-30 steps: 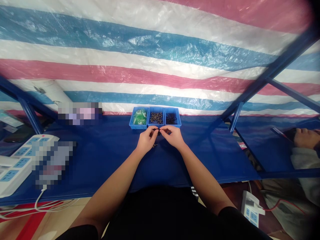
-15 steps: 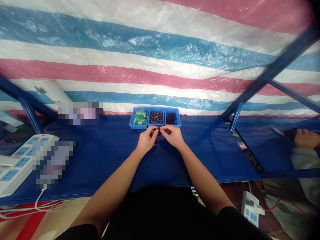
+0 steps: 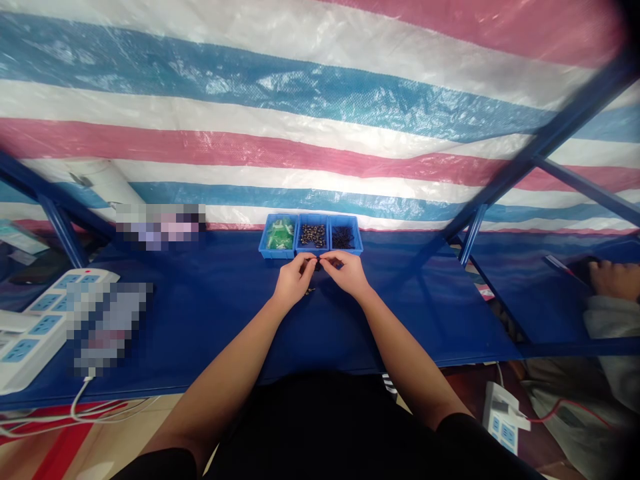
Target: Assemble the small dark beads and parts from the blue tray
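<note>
My left hand (image 3: 294, 280) and my right hand (image 3: 345, 273) meet fingertip to fingertip over the blue table (image 3: 210, 313), both pinched on a tiny dark part (image 3: 317, 263) that is too small to name. Just beyond them stand three small blue bins in a row: the left bin (image 3: 278, 236) holds green and white pieces, the middle bin (image 3: 313, 235) dark rounded parts, the right bin (image 3: 344, 237) fine black parts. A small loose part (image 3: 310, 290) lies on the cloth beside my left hand.
A white power strip (image 3: 35, 320) with a cable lies at the table's left end. A striped tarpaulin (image 3: 320, 113) hangs behind. Blue frame bars (image 3: 530, 160) rise at right, where another person's hand (image 3: 610, 277) rests. A second power strip (image 3: 503, 417) lies on the floor.
My hands stay pinched together in the same spot. The other person's hand at the right edge has shifted slightly.
</note>
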`<state>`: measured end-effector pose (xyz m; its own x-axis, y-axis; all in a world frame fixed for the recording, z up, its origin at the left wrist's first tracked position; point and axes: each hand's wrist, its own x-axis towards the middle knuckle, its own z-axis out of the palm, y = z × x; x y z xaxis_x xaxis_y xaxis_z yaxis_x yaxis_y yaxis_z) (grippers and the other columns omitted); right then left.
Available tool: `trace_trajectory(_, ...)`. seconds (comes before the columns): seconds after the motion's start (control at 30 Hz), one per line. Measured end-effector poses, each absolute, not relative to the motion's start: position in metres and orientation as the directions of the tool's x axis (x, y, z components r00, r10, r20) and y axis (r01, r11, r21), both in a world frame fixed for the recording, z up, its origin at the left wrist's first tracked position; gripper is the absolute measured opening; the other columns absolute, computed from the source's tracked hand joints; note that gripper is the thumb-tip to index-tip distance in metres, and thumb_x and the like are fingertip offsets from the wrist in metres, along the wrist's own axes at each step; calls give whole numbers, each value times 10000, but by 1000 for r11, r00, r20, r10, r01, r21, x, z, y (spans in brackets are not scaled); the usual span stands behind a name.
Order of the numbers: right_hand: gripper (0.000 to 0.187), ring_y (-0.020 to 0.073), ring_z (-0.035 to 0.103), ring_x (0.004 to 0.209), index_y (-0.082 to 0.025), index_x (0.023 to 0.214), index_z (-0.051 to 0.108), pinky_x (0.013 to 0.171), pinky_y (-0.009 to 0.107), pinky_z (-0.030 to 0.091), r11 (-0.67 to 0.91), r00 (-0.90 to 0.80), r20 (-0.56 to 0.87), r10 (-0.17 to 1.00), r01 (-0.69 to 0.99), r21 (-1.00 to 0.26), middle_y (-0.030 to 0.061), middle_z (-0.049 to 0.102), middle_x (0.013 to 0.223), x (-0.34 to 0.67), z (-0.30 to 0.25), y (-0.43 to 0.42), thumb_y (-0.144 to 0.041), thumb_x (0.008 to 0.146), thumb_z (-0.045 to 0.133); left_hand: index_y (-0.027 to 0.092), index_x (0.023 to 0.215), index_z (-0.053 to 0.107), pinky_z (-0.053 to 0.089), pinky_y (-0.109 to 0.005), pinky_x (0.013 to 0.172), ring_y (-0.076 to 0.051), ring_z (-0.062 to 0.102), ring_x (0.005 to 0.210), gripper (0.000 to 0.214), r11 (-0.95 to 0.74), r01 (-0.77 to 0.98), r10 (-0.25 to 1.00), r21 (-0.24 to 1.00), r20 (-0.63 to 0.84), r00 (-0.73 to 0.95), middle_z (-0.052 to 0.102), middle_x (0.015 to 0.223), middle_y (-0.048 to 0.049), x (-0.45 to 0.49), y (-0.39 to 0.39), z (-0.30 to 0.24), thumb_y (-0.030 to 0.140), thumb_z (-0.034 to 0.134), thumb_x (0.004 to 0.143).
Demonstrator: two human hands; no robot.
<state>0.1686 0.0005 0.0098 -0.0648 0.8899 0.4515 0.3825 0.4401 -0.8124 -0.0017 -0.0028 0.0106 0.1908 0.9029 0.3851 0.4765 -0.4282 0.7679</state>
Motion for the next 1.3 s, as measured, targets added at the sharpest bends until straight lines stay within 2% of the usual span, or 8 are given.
trace_trajectory(0.23, 171, 173, 675, 726, -204, 922, 715, 676, 299, 550, 435, -71, 445, 893, 394, -810, 49, 730, 879, 169, 12, 0, -296, 823, 609, 215, 1010, 625, 430, -218, 582, -108, 550, 566, 254, -442, 482, 895, 756, 406, 185, 604, 645, 29, -1, -1, 8, 405, 488, 914)
trace_trajectory(0.47, 186, 165, 670, 714, -201, 947, 713, 673, 290, 554, 449, -79, 458, 886, 396, -801, 44, 728, 851, 168, 11, 0, -299, 824, 614, 203, 949, 633, 443, -216, 634, -110, 582, 635, 275, -439, 487, 898, 755, 381, 218, 649, 742, 12, -3, -3, 12, 409, 453, 932)
trace_trajectory(0.63, 179, 161, 668, 707, -202, 937, 717, 669, 287, 554, 462, -85, 470, 879, 401, -791, 45, 730, 863, 169, 10, 1, -298, 829, 613, 208, 1054, 605, 429, -211, 613, -103, 561, 591, 265, -422, 476, 906, 772, 376, 194, 608, 665, 35, -1, -3, 11, 403, 483, 922)
trace_trajectory(0.77, 173, 158, 663, 694, -203, 938, 715, 662, 287, 551, 464, -92, 471, 877, 413, -784, 44, 730, 866, 169, 11, 1, -292, 828, 615, 208, 1011, 613, 419, -211, 586, -100, 534, 558, 249, -435, 474, 900, 766, 393, 191, 587, 639, 39, -1, -2, 8, 404, 494, 916)
trace_trajectory(1.0, 175, 158, 663, 698, -201, 948, 712, 658, 283, 549, 463, -94, 468, 879, 407, -788, 40, 728, 849, 168, 10, 0, -284, 829, 615, 198, 964, 629, 436, -213, 617, -111, 586, 625, 270, -432, 480, 902, 764, 371, 220, 635, 697, 16, -3, -2, 10, 404, 458, 933)
trace_trajectory(1.17, 168, 160, 667, 713, -197, 934, 712, 671, 286, 548, 468, -92, 474, 875, 408, -784, 46, 729, 867, 169, 11, 0, -282, 834, 608, 207, 1096, 587, 435, -217, 614, -105, 562, 583, 279, -426, 464, 904, 777, 384, 187, 606, 654, 38, -1, -2, 9, 401, 493, 919)
trace_trajectory(1.3, 173, 160, 666, 707, -201, 940, 712, 664, 286, 548, 463, -100, 466, 879, 407, -787, 44, 728, 861, 169, 10, 0, -291, 836, 607, 210, 1052, 601, 428, -216, 600, -104, 555, 576, 253, -432, 465, 901, 772, 391, 188, 600, 650, 36, 0, -2, 7, 397, 492, 919)
